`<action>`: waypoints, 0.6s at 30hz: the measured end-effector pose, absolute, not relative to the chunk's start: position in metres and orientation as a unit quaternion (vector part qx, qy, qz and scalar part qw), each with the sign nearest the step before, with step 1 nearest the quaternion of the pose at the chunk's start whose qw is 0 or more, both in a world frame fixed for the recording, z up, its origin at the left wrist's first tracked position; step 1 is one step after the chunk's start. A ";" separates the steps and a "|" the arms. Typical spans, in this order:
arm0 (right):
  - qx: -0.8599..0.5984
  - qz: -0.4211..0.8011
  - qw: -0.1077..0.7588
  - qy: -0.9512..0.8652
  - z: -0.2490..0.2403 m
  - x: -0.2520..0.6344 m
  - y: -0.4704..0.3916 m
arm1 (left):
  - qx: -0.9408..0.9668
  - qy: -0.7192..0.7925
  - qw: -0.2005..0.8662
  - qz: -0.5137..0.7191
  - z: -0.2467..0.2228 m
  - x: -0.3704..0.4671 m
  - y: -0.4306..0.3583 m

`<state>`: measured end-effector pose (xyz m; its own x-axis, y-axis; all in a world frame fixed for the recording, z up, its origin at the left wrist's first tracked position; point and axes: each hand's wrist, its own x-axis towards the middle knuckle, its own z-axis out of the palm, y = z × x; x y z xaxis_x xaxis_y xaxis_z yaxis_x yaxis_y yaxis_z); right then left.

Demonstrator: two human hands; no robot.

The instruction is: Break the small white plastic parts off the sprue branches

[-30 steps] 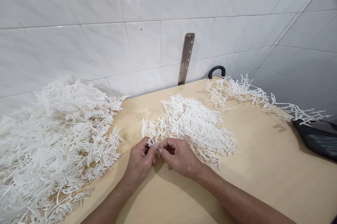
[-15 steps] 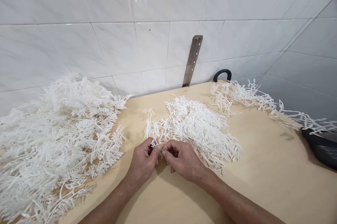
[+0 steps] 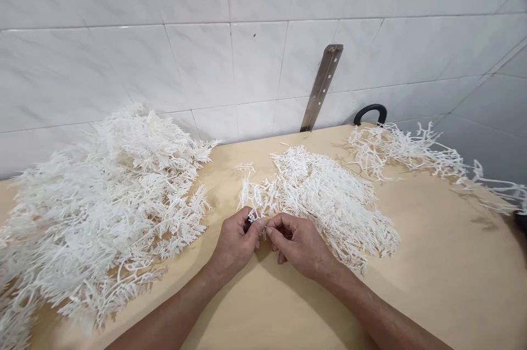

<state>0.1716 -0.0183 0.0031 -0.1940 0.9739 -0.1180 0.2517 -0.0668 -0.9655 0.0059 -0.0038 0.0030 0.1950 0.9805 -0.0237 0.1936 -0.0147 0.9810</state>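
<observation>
My left hand is closed on a white branching plastic sprig, whose bits poke out above the thumb. Close beside it, my right hand pinches thumb against forefinger at the sprig's lower end. What lies between those fingertips is too small to make out. Just beyond both hands, a pile of thin white sprigs spreads over the wooden tabletop. A few loose white pieces lie at that pile's left.
A large heap of bushy white sprigs covers the left side. Bare white stems trail along the back right. A black curved handle and a metal bracket stand by the tiled wall. A black object shows at the right edge.
The view has swung a little left, so everything sits farther right in the picture. Both hands keep nearly the same pose, close together.
</observation>
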 end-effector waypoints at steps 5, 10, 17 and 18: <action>-0.542 0.495 0.339 -0.588 0.005 0.171 -0.018 | 0.587 0.495 0.498 0.403 0.002 0.005 -0.005; -0.571 0.489 0.344 -0.563 0.005 0.170 -0.016 | 0.594 0.481 0.495 0.412 0.004 0.004 -0.006; -0.522 0.541 0.368 -0.547 0.004 0.176 -0.014 | 0.567 0.479 0.522 0.420 0.006 0.004 -0.004; -0.517 0.541 0.366 -0.554 0.005 0.176 -0.014 | 0.568 0.480 0.519 0.421 0.006 0.004 -0.004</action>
<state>0.1761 -0.0143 0.0054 -0.1976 0.9681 -0.1544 0.1772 -0.1196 -0.9769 0.0043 -0.0042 0.0055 0.1836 0.9828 -0.0204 0.1082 0.0004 0.9941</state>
